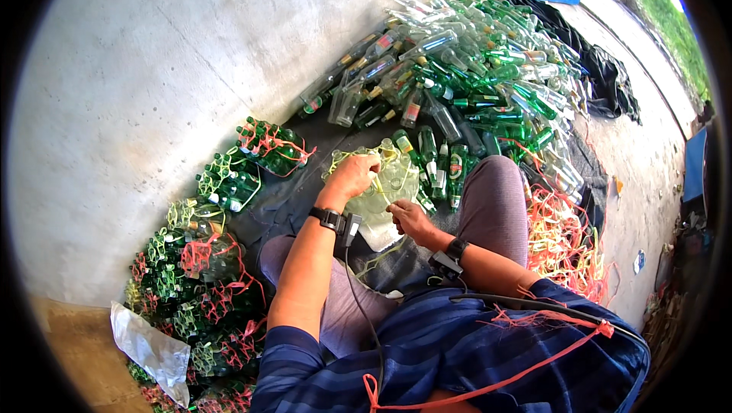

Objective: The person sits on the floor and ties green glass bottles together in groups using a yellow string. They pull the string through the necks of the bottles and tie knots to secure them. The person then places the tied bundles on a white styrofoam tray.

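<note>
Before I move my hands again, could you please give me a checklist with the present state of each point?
1. Left hand holds the yellow strand: ok, fingers closed on it over the bundle.
2. Right hand holds the strand: ok, pinched lower, at the bundle's near side.
3. Knot tight: cannot tell, no knot is clearly visible.
4. Space beside the bundle: not ok, loose green bottles lie close on its right.
5. Cable away from the strand: ok, it hangs from the left wrist toward the body.

Cluster of clear bottles [399, 178], yellow strand [380, 187] across their tops
</note>
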Demonstrator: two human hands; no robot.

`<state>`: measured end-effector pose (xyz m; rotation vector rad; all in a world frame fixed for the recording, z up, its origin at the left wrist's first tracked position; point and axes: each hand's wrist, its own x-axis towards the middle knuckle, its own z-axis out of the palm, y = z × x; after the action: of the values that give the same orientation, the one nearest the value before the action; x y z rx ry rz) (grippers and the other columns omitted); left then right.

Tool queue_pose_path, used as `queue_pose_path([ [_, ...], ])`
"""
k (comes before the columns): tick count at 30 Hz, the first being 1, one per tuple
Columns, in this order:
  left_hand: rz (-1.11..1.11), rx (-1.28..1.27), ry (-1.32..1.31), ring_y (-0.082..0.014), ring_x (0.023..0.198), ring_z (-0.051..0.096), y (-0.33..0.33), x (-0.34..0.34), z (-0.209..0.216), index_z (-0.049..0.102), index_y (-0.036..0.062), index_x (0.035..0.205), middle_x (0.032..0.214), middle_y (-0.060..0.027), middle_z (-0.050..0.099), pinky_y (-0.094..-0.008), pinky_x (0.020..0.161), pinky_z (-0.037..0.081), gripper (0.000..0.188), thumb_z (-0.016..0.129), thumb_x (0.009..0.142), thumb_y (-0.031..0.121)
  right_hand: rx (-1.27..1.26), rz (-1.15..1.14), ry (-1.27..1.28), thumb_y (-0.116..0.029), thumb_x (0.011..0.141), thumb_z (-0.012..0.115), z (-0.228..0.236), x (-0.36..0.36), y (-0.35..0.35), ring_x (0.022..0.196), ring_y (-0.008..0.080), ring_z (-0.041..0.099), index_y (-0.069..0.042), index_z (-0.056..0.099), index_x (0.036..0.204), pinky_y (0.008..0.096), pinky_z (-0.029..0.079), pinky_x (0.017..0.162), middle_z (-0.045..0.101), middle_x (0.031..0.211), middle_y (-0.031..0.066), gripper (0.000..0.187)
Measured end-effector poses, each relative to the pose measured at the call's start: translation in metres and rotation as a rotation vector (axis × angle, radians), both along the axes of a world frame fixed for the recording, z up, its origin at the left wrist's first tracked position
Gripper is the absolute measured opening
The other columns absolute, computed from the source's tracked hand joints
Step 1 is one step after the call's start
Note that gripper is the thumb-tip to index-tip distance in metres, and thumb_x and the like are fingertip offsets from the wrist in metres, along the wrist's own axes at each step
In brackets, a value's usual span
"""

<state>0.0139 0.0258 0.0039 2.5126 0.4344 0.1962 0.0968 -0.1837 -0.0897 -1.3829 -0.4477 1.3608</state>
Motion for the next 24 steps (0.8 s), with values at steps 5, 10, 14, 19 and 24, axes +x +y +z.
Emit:
queue_pose_path([
  [5, 0.049, 0.229, -0.088, -0.0383, 0.094, 0.067, -0.008, 0.000, 0.005, 0.068, 0.0087, 0.097, 0.096, -0.0149, 0.067, -0.0475, 0.081, 0.055, 0.010, 0.062, 0.089, 0.008, 0.062, -0.034, 0.025, -0.024, 0.108, 0.053, -0.001, -0.002, 0.003, 0.062, 0.0111, 0.052, -0.001, 0.062, 0.111, 0.0272, 0.046, 0.056, 0.056, 0.080, 0.0022, 0.025],
  [10, 0.072, 0.345, -0.099, -0.0369, 0.093, 0.068, -0.008, 0.002, 0.006, 0.068, 0.0113, 0.097, 0.097, -0.0125, 0.066, -0.0476, 0.081, 0.055, 0.011, 0.061, 0.090, 0.007, 0.098, -0.028, -0.003, -0.023, 0.109, 0.051, -0.001, -0.001, 0.003, 0.062, 0.0110, 0.052, 0.001, 0.062, 0.115, 0.0270, 0.046, 0.057, 0.056, 0.081, 0.0028, 0.027],
  [14, 0.114, 0.407, -0.143, -0.0358, 0.092, 0.068, -0.007, 0.005, -0.001, 0.069, 0.0122, 0.097, 0.097, -0.0109, 0.065, -0.0476, 0.081, 0.055, 0.010, 0.062, 0.090, 0.009, 0.119, -0.061, 0.039, -0.024, 0.109, 0.051, 0.002, -0.001, 0.004, 0.061, 0.0104, 0.051, 0.002, 0.062, 0.116, 0.0268, 0.045, 0.056, 0.056, 0.080, 0.0026, 0.029],
  [19, 0.118, 0.449, -0.195, -0.0327, 0.094, 0.067, -0.001, 0.008, -0.006, 0.070, 0.0124, 0.097, 0.095, -0.0093, 0.065, -0.0457, 0.082, 0.055, 0.009, 0.064, 0.090, 0.011, 0.113, -0.073, 0.030, -0.025, 0.110, 0.051, 0.011, -0.001, 0.003, 0.061, 0.0090, 0.049, 0.000, 0.063, 0.118, 0.0255, 0.042, 0.054, 0.055, 0.079, 0.0010, 0.029],
  [24, 0.121, 0.435, -0.212, -0.0301, 0.093, 0.065, 0.007, 0.016, -0.007, 0.073, 0.0139, 0.092, 0.092, -0.0073, 0.065, -0.0441, 0.083, 0.055, 0.008, 0.065, 0.090, 0.015, 0.083, -0.072, 0.002, -0.026, 0.109, 0.053, 0.012, -0.001, 0.003, 0.063, 0.0076, 0.049, -0.001, 0.065, 0.118, 0.0243, 0.040, 0.054, 0.056, 0.078, 0.0001, 0.029],
])
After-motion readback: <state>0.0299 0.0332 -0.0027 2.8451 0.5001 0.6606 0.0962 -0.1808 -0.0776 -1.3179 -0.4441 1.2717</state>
